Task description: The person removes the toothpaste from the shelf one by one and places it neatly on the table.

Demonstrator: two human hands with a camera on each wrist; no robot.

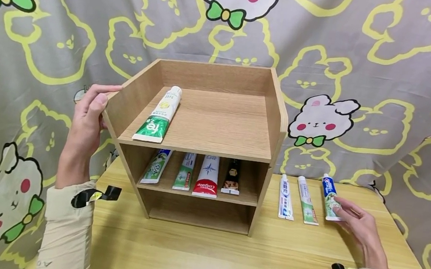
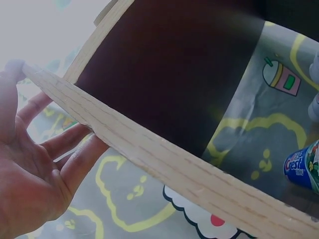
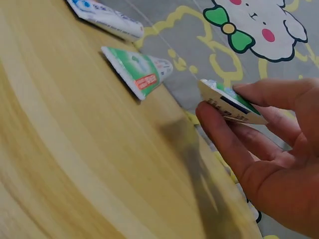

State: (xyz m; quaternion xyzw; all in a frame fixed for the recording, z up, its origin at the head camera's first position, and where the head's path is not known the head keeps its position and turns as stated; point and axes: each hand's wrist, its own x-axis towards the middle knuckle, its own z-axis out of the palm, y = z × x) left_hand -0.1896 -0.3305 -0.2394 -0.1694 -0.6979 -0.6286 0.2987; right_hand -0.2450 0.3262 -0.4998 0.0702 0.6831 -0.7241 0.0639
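The right hand (image 1: 360,226) pinches a blue-and-green Crest toothpaste tube (image 1: 329,192) between thumb and fingers near its crimped end, at the right of the table; whether the tube's far end touches the tabletop, I cannot tell. Just left of it on the wooden table (image 1: 201,257) lie a green-and-white tube (image 1: 308,206) and, farther left, a white-and-blue tube (image 1: 285,199), both with caps pointing far. The left hand (image 1: 85,130) grips the left side panel (image 1: 129,104) of a wooden shelf unit (image 1: 221,119), thumb and fingers on either side of its edge. On the top shelf, at the left, rests a green-and-white "fe" tube (image 1: 159,115). The middle shelf holds, left to right, a blue-and-green tube (image 1: 156,167), a slim green tube (image 1: 184,173), a red-and-white Colgate tube (image 1: 207,175) and a black tube (image 1: 232,178). Behind hangs a grey cartoon-print curtain (image 1: 249,45).
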